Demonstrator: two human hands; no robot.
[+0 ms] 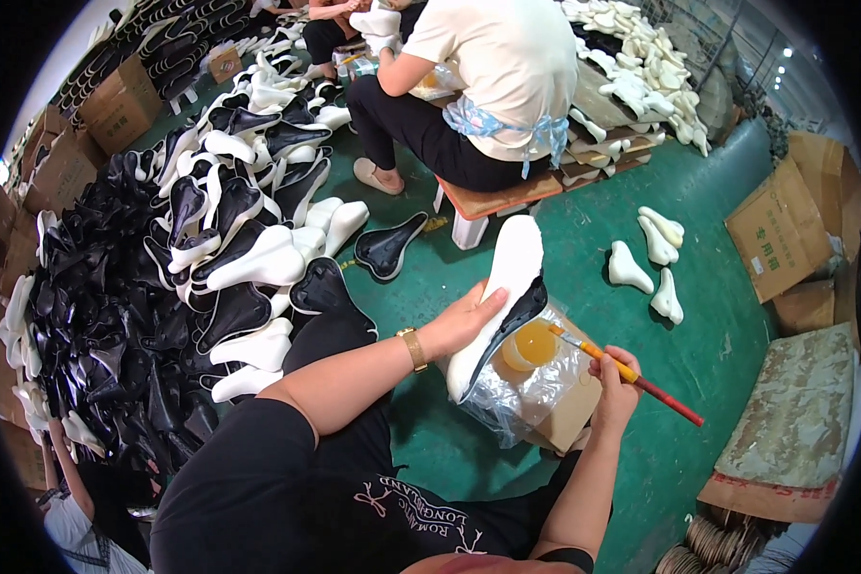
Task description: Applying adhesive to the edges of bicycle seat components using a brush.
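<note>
My left hand (464,320) gripped a saddle (502,297), fingers wrapped over its white foam side, thumb along the edge; the black shell faced right, toward the brush. Saddle stood nearly upright, nose up, its lower end just above a foil-wrapped box (545,397) on the green floor (708,354). My right hand (614,387) was closed around a brush (631,375), orange-and-red handle sticking out down-right, bristle tip over a tub of yellow glue (529,344) sitting on the box. Tip looked touching the glue or just above it, couldn't tell which. Gold watch (413,348) on my left wrist. Left of me: a big pile of saddles (191,258), black and white mixed, reaching almost to my knee. One black saddle (389,245) lay alone on the floor between the pile and a stool (493,201). A person in a white shirt (507,67) sat on that stool, back to me. Four white foam pads (652,263) lay on the floor right of the stool, well apart from my hands. Cardboard boxes (780,230) stood along the right edge.
</note>
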